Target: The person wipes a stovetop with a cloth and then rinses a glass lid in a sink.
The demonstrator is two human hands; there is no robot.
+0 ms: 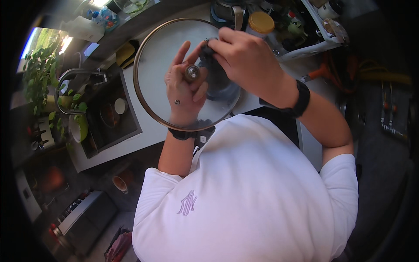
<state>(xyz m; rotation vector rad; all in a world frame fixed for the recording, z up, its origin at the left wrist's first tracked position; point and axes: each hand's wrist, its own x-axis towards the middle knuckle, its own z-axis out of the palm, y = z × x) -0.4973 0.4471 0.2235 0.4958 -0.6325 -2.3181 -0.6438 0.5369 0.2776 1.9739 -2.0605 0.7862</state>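
A round glass pot lid [154, 65] with a metal rim is held over the counter. My left hand [186, 85] shows through the glass, behind it, with its fingers around the knob; the knob's metal fixing [192, 72] and a small vent ring [177, 102] are visible. Near the lid's upper right, my right hand [245, 55] pinches a dark crumpled thing [207, 52], perhaps a cloth, against the glass. Its fingertips are close to the extended fingers of my left hand. A dark shape shows through the lid below the pinched thing; what it is cannot be told.
At left are a dark sink [134, 129] holding a white cup [120, 106], a curved faucet [59, 93] and a green plant [39, 75]. Beyond the lid stand an appliance with a handle [238, 18] and a yellow-lidded container [261, 23]. A white rack [306, 49] is at upper right.
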